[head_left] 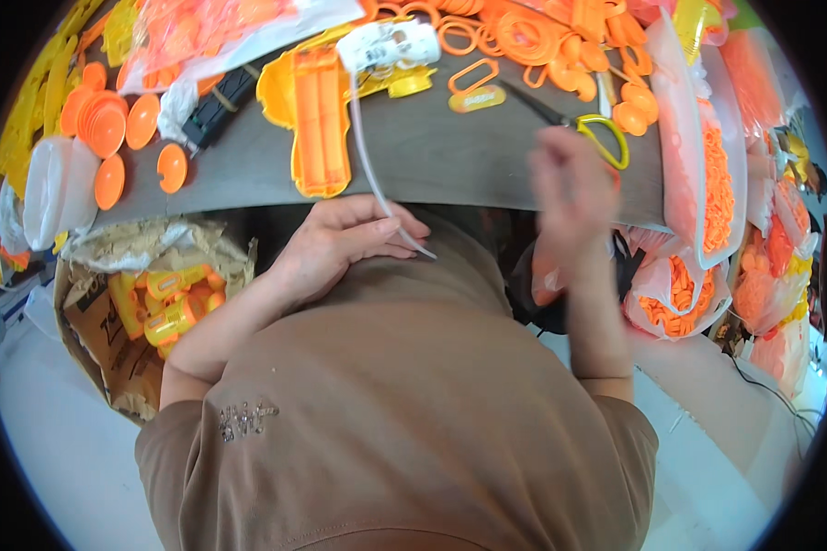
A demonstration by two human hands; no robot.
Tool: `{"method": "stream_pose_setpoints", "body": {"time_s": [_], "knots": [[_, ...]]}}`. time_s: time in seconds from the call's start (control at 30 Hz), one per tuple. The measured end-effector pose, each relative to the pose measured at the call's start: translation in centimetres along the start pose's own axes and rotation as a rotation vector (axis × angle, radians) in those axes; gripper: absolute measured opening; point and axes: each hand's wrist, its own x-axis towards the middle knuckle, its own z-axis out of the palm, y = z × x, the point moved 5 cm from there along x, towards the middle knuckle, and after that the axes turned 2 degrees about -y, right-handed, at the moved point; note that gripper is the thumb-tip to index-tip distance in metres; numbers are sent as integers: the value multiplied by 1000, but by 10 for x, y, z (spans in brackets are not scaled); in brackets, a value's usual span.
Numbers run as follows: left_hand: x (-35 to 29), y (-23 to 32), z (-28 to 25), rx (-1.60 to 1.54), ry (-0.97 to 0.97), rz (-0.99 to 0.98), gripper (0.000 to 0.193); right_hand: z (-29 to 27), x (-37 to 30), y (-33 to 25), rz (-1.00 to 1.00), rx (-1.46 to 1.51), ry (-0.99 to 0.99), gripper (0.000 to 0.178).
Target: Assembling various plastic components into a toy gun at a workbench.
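A thin translucent tube [364, 147] runs from a white cylindrical part with dark marks [390, 46] down over the table edge. My left hand [354, 234] is closed around the tube near its lower end, close to my lap. The free tip pokes out past my fingers. Beside the tube lies a yellow and orange plastic housing [321, 119] with long open channels. My right hand [574, 197], smeared by motion, is raised over the table's front edge. Just beyond it are scissors [603, 140] with yellow-green handles. Whether those fingers hold anything does not show.
Orange cups and discs [102, 124] lie at the left by a clear plastic tub [57, 188]. Many orange parts [524, 37] fill the back. Right, a tray [668, 138] holds small orange pieces. Below left, a paper sack [101, 340] contains yellow-orange pieces.
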Motion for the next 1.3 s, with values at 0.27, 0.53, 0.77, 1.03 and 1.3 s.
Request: {"method": "stream_pose_setpoints", "body": {"time_s": [0.27, 0.53, 0.77, 1.03, 1.3], "knots": [[6, -13, 2, -100, -68, -155, 23, -27, 7, 58, -61, -445, -254, 49], [9, -15, 2, -167, -113, -161, 32, -44, -5, 62, 130, -212, -295, 45], [12, -15, 1, -143, -103, -164, 37, -22, -75, 19, 406, 510, -446, 71], [12, -16, 1, -182, -106, -176, 38, 32, -106, -9, 331, 684, -751, 94], [11, -18, 0, -187, -118, -172, 34, 43, -99, -16, 306, 686, -756, 88]]}}
